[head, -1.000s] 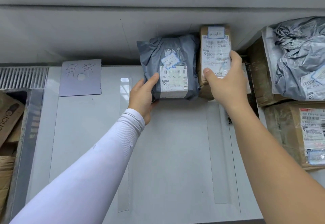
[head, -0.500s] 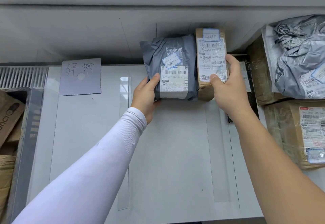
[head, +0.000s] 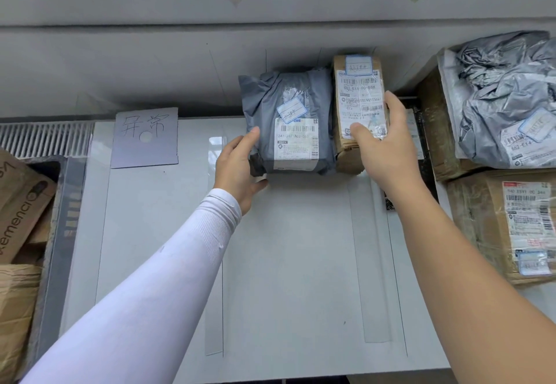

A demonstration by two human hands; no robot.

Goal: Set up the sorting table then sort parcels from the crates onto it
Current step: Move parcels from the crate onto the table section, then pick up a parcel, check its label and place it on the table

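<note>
Gripping grey polybag parcel (head: 288, 121) at its near-left corner with left hand (head: 240, 170), thumb up the side. Gripping brown taped parcel (head: 355, 106), touching the polybag's right side, with right hand (head: 382, 145). Both sitting at far edge of white table (head: 285, 263). Handwritten sign card (head: 146, 138) lying well left of the polybag.

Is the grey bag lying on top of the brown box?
No, the grey bag stands beside the brown box on the table, touching its left side.
</note>
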